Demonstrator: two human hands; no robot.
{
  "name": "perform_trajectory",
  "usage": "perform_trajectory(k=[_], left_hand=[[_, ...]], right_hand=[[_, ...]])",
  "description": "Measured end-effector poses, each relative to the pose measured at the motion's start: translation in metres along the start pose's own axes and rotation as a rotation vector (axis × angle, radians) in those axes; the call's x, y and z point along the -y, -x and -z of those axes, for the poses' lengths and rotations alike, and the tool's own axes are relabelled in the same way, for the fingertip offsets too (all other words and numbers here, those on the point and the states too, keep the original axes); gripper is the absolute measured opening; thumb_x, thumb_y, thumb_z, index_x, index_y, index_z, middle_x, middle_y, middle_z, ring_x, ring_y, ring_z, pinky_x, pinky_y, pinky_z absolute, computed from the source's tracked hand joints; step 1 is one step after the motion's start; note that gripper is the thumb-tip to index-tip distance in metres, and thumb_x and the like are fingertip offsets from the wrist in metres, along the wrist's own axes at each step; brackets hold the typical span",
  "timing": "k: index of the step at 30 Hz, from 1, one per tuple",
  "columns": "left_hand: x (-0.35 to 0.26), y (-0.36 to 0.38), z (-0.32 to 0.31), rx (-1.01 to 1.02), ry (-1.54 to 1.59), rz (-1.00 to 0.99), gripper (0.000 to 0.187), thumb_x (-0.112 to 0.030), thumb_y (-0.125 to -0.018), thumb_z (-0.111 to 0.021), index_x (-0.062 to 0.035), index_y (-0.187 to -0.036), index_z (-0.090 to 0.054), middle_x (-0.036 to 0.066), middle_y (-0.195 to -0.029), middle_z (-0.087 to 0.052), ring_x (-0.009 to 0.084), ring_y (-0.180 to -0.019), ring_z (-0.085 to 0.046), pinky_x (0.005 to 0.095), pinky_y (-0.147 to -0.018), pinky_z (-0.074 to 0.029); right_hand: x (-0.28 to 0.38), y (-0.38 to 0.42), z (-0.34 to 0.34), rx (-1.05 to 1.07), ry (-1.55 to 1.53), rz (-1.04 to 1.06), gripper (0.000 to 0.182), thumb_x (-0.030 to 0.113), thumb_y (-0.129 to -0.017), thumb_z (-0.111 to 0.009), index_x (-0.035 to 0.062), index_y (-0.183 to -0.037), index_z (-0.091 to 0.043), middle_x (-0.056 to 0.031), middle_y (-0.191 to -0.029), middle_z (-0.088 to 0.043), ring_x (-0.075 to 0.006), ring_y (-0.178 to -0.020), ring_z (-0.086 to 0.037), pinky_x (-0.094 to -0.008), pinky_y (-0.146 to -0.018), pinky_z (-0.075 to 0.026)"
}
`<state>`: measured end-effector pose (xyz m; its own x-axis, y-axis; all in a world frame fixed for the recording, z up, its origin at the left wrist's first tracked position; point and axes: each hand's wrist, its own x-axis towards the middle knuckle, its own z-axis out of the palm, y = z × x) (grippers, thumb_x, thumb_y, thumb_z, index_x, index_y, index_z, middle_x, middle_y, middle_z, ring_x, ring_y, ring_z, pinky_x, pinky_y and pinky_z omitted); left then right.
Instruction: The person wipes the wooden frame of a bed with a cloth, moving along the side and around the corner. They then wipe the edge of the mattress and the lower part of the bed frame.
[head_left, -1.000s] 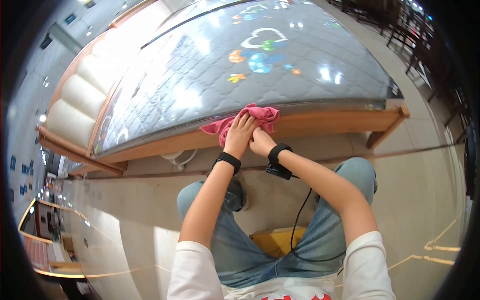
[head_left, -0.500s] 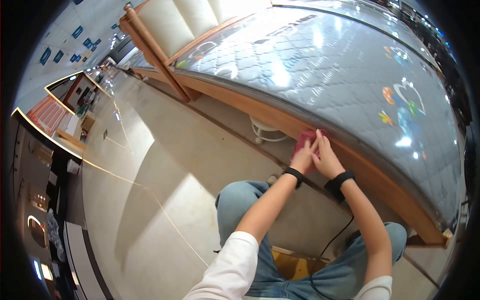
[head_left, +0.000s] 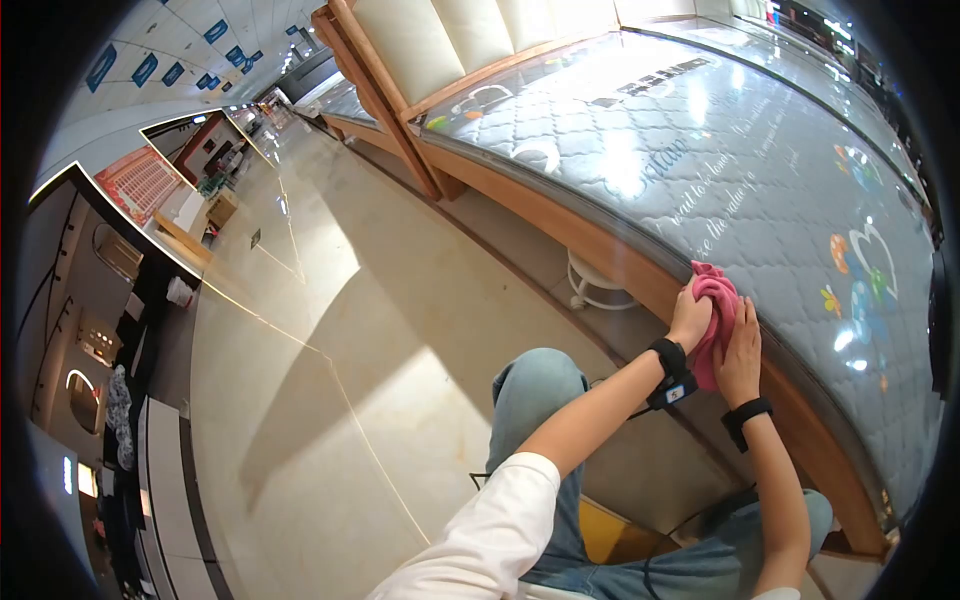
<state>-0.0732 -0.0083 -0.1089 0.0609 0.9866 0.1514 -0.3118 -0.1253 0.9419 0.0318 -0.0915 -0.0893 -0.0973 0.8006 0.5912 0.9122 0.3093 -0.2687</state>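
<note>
A bunched pink cloth point(head_left: 714, 300) is between my two hands at the wooden side rail point(head_left: 560, 215) of a bed, just below the mattress edge. My left hand point(head_left: 689, 322) is closed around the cloth's left side. On its other side, my right hand point(head_left: 740, 358) holds the cloth with its fingers fairly straight and close together. The mattress point(head_left: 780, 225) is grey, quilted and printed, under shiny clear plastic. Black bands circle both wrists, and a small device point(head_left: 675, 390) hangs at the left one.
A padded cream headboard point(head_left: 430, 45) with wooden posts rises at the far end. Under the rail stands a white round-based object point(head_left: 598, 285). My bent knees point(head_left: 540, 385) are close to the bed. Something yellow point(head_left: 605, 530) shows beneath me. Shop displays line the left side.
The view has swung, so the bed sits farther right. My hands have drawn apart from their overlapped position, and the pink cloth now shows bunched between them.
</note>
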Motion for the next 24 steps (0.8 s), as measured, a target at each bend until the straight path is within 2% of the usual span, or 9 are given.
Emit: perform_trajectory(k=[3,6,10,12,15,16,18,21,24], left_hand=[[0.005,-0.004,-0.001,-0.042,0.160,0.036,0.035,-0.006,-0.086,-0.038,0.0001,-0.116,-0.054,0.011,-0.107,-0.061,0.0180,-0.097,-0.057,0.0291,-0.087,-0.045],[-0.003,-0.007,-0.001,-0.064,0.282,0.138,0.034,-0.010,-0.089,-0.038,-0.0001,-0.116,-0.055,0.009,-0.109,-0.059,0.0150,-0.098,-0.056,0.0274,-0.087,-0.045],[-0.002,-0.008,0.009,-0.074,0.398,0.271,0.033,-0.010,-0.089,-0.038,-0.0009,-0.115,-0.055,0.009,-0.108,-0.059,0.0152,-0.095,-0.057,0.0277,-0.084,-0.047],[0.007,-0.006,0.015,-0.072,0.310,0.231,0.032,-0.010,-0.088,-0.039,-0.0016,-0.115,-0.054,0.009,-0.106,-0.060,0.0155,-0.094,-0.057,0.0279,-0.083,-0.047],[0.018,-0.002,0.015,-0.152,0.142,0.241,0.030,-0.008,-0.087,-0.039,-0.0034,-0.113,-0.054,0.009,-0.104,-0.060,0.0162,-0.091,-0.058,0.0288,-0.082,-0.047],[0.032,-0.007,0.019,-0.181,0.072,0.230,0.030,-0.008,-0.087,-0.039,-0.0035,-0.112,-0.055,0.009,-0.103,-0.060,0.0164,-0.090,-0.058,0.0292,-0.081,-0.047],[0.066,-0.018,0.027,-0.182,-0.067,0.231,0.028,-0.007,-0.085,-0.041,-0.0034,-0.107,-0.056,0.011,-0.097,-0.062,0.0198,-0.088,-0.059,0.0310,-0.078,-0.048],[0.072,-0.028,0.035,-0.053,-0.585,0.234,0.028,-0.007,-0.082,-0.041,-0.0021,-0.105,-0.057,0.015,-0.093,-0.063,0.0237,-0.084,-0.062,0.0327,-0.074,-0.050],[0.076,-0.028,0.033,-0.103,-0.616,0.167,0.030,-0.006,-0.079,-0.041,-0.0015,-0.105,-0.058,0.020,-0.093,-0.063,0.0279,-0.082,-0.064,0.0349,-0.067,-0.051]], right_hand=[[0.002,0.000,0.005,0.082,-0.116,-0.031,0.070,0.005,-0.075,-0.060,0.0022,-0.137,-0.027,-0.0224,-0.138,-0.033,-0.0381,-0.126,-0.035,-0.0421,-0.104,-0.030],[0.011,0.006,0.006,-0.022,-0.218,-0.064,0.073,0.010,-0.075,-0.065,0.0011,-0.137,-0.027,-0.0237,-0.135,-0.036,-0.0392,-0.124,-0.037,-0.0409,-0.103,-0.032],[0.002,0.027,-0.011,0.060,-0.365,-0.337,0.067,0.021,-0.078,-0.066,-0.0022,-0.131,-0.033,-0.0240,-0.118,-0.051,-0.0392,-0.106,-0.052,-0.0404,-0.091,-0.042],[-0.012,0.037,-0.026,0.212,-0.462,-0.555,0.055,0.025,-0.081,-0.065,-0.0051,-0.122,-0.044,-0.0218,-0.102,-0.061,-0.0345,-0.091,-0.061,-0.0388,-0.081,-0.047],[-0.067,0.048,-0.074,0.332,-0.680,-0.736,0.038,0.027,-0.083,-0.061,-0.0069,-0.101,-0.059,-0.0142,-0.080,-0.064,-0.0211,-0.075,-0.062,-0.0351,-0.069,-0.047],[-0.053,0.039,-0.064,0.218,-0.761,-0.762,0.032,0.024,-0.083,-0.061,-0.0069,-0.087,-0.064,-0.0087,-0.073,-0.063,-0.0135,-0.075,-0.057,-0.0326,-0.066,-0.045],[-0.054,0.039,-0.074,0.209,-0.787,-0.759,0.032,0.023,-0.083,-0.060,-0.0072,-0.090,-0.063,-0.0086,-0.076,-0.064,-0.0140,-0.075,-0.058,-0.0327,-0.067,-0.046],[-0.052,0.034,-0.074,0.240,-0.745,-0.742,0.030,0.021,-0.083,-0.058,-0.0068,-0.091,-0.063,-0.0095,-0.079,-0.065,-0.0141,-0.076,-0.059,-0.0324,-0.067,-0.047],[-0.041,0.027,-0.073,0.237,-0.808,-0.740,0.028,0.019,-0.084,-0.056,-0.0047,-0.096,-0.062,-0.0113,-0.082,-0.066,-0.0158,-0.077,-0.061,-0.0323,-0.067,-0.048]])
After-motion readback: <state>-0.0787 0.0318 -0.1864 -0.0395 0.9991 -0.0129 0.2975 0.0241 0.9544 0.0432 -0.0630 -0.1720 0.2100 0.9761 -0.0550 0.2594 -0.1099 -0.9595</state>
